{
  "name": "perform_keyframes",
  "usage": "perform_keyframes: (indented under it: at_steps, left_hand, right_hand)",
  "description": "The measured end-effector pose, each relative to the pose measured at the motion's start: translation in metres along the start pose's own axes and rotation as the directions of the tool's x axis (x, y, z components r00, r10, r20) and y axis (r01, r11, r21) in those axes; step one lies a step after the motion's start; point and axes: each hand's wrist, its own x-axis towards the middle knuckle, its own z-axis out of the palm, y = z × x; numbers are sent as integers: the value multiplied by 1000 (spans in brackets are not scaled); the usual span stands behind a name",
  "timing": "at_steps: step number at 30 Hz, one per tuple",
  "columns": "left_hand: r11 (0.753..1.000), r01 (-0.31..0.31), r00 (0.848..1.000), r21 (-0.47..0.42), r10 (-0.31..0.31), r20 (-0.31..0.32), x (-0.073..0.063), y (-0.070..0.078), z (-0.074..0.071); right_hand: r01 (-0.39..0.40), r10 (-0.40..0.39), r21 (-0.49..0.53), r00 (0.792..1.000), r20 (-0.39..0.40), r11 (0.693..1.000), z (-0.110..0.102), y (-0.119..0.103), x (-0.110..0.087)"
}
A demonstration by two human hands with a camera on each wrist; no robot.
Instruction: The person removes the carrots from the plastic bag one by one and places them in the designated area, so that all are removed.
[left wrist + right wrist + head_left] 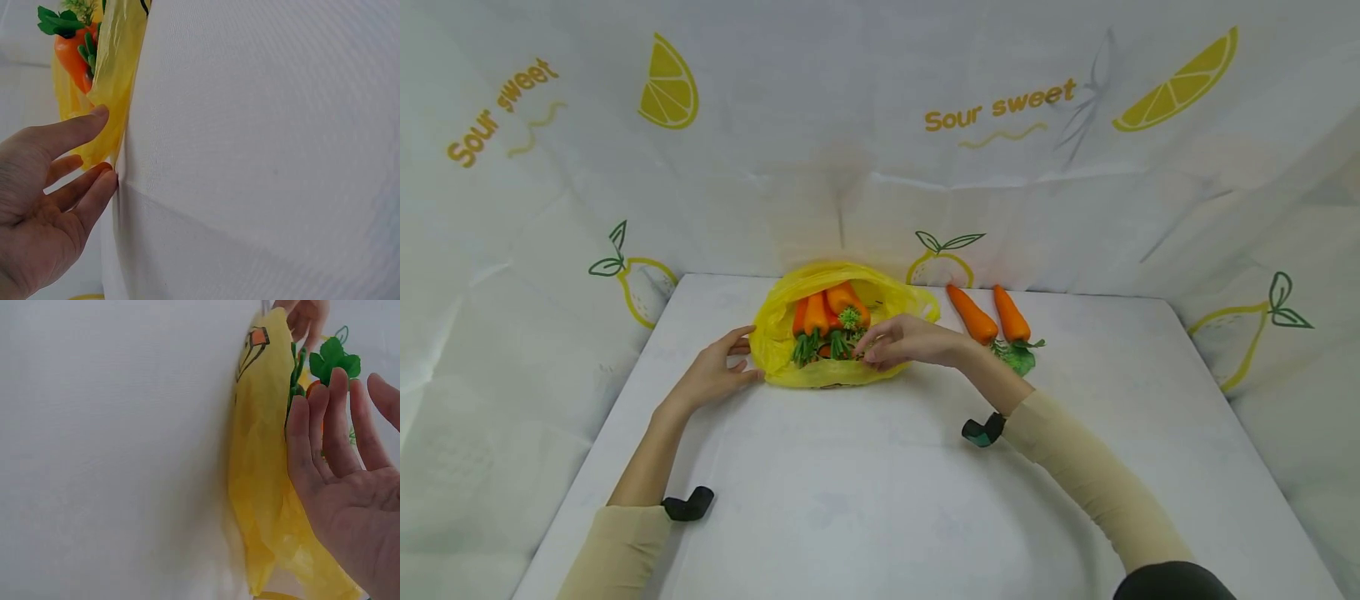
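Observation:
A yellow plastic bag (820, 375) lies on its side near the back of the table, its mouth facing the person. Several orange carrots (816, 315) with green tops are inside. My left hand (718, 371) is at the bag's left side, and in the left wrist view its thumb and fingers stand apart, fingertips touching the plastic. My right hand (910, 340) reaches over the right part of the bag's mouth, beside the green tops. In the right wrist view the right hand (350, 469) has loosely extended fingers and holds nothing.
Two more carrots, a left one (972, 317) and a right one (1011, 315), lie on the white table (880, 483) to the right of the bag. A white cloth with lemon prints (820, 150) hangs behind the table and along its sides.

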Motion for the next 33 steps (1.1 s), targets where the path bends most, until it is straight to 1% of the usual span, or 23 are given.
perform_keyframes:
  at_steps: [6,10,13,17,20,22,23,25,26,27,29,31,33]
  left_hand:
    - [1000,17,1000,12,-17,1,1,0,0]
    - [1000,24,1000,13,-24,5,1,-1,0]
    - [1000,22,1000,17,-22,5,1,-1,0]
    - [1000,22,1000,18,-22,4,1,0,0]
    - [1000,21,1000,21,-21,5,1,1,0]
    - [999,25,1000,21,-26,6,2,1,0]
    - [999,28,1000,21,-28,6,2,1,0]
    - [999,32,999,18,-32,7,2,1,0]
    - [999,31,999,20,-31,8,2,0,0]
    - [999,31,999,21,-31,7,3,0,0]
    - [999,31,1000,24,-31,6,3,0,0]
    - [999,31,1000,21,-31,4,2,-1,0]
    - [999,32,999,20,-32,2,2,-1,1]
  right_hand:
    - [-80,73,78,993,87,994,-3,13,17]
    - [-134,107,158,980,168,978,-7,20,28]
    - [-160,121,189,971,204,969,-10,23,32]
    - [-159,116,184,967,225,970,-13,24,35]
    - [-141,99,175,969,227,974,-14,27,37]
    - [-117,86,131,971,222,984,-14,29,36]
    - [-101,80,90,973,214,991,-14,30,36]
    - [-57,60,-20,978,199,998,-13,30,33]
    - [-30,47,-91,981,188,995,-13,30,32]
    - [4,25,-160,984,179,987,-12,29,32]
    - [66,-21,-285,987,157,956,-11,28,30]
    - [105,-57,-374,989,136,921,-11,28,29]
    - [131,-88,-443,989,116,887,-10,27,27]
